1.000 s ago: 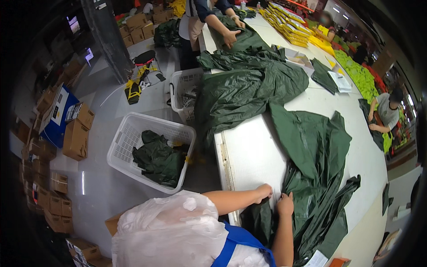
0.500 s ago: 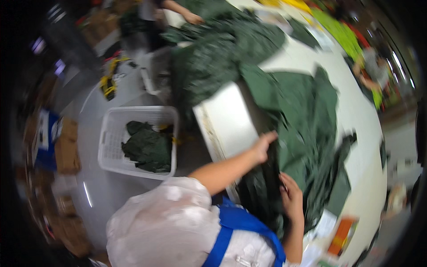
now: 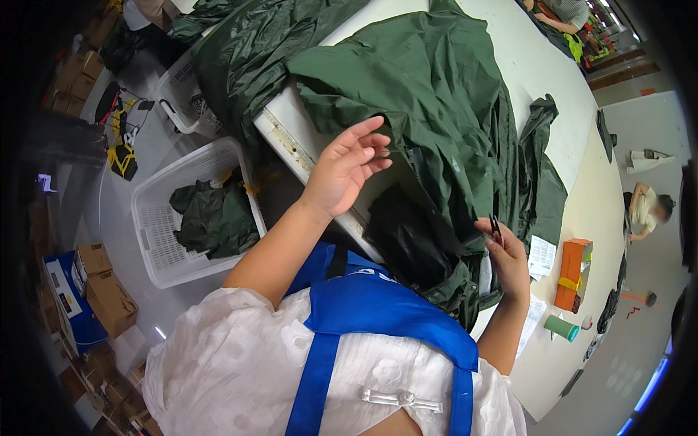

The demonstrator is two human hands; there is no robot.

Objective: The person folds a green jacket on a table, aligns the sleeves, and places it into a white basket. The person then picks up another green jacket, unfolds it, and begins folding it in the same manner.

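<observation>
A dark green, slightly shiny garment point(image 3: 436, 94) lies across the white table in front of me, its black lining point(image 3: 407, 225) showing near my body. My left hand point(image 3: 345, 171) is raised over the garment's near-left edge, thumb and fingers curled together in a pinch. Whatever lies between those fingertips is too thin to make out. In my right hand point(image 3: 509, 258) is a small pair of dark thread snips point(image 3: 496, 229), blades pointing up, beside the garment's right part. The fingers wrap round the snips and hide most of the handles.
Left of the table, a white plastic basket point(image 3: 149, 236) holds green fabric. More green garments point(image 3: 254, 65) hang over the table's far left. On the right lie paper sheets point(image 3: 542, 256), an orange box point(image 3: 574, 272) and a green thread spool point(image 3: 561, 328). Cardboard boxes point(image 3: 109, 301) stand far left; other people work beyond.
My left hand has risen off the garment and moved left and away from me. My right hand has shifted slightly right and up, the snips now plainly visible. The whole view has turned.
</observation>
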